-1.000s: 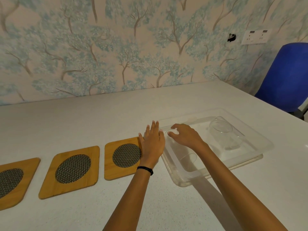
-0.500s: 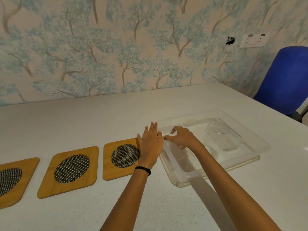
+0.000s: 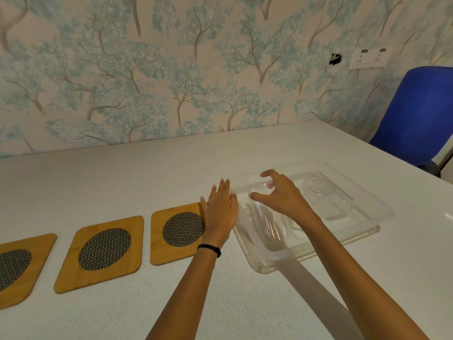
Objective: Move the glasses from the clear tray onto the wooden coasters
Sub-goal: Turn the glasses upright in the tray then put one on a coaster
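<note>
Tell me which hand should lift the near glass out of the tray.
Right. The right hand is over the clear tray with fingers spread above the near glass; the left hand lies flat on the nearest coaster.

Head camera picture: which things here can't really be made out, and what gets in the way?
- Glass under the right hand: blurred and see-through, partly covered by the hand; whether the fingers touch it cannot be told.
- Nearest coaster: its right edge lies under the left hand.
- Leftmost coaster: cut off by the picture's left edge.
- Blue chair: cut off by the right edge.
- Wall socket: too small for detail.
</note>
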Tool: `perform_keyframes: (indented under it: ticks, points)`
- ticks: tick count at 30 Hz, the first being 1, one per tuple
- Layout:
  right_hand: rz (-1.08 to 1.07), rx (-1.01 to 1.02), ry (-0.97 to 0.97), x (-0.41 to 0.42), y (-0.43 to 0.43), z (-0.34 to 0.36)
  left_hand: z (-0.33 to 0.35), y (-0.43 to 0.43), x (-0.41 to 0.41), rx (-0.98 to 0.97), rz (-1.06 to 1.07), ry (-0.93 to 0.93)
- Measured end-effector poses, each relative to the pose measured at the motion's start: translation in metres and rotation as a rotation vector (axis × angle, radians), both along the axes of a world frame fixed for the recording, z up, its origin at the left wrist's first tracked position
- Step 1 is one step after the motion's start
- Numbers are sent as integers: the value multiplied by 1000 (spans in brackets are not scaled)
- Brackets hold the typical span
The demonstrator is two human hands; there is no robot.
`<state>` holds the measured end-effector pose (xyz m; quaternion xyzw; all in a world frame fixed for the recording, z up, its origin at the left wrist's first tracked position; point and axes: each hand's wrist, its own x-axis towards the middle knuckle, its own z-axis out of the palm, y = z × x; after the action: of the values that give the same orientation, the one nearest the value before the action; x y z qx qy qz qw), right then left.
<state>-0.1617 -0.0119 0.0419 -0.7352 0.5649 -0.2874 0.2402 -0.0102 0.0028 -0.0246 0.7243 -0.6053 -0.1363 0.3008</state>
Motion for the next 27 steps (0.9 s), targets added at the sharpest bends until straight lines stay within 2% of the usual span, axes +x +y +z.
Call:
perform_keyframes:
  ticks: [11,15,21,27]
  points:
    - [91,-52,26,-22,38,18,3,4,0,-3,-10,60]
    - [126,-42,-15,-31,47,19,3,4,1,0,-22,65]
    - [168,-49,-88,-46,53,12,4,6,0,-28,-74,178]
    - [266,-35,-122,-55,55,5,7,4,-1,-36,-98,175]
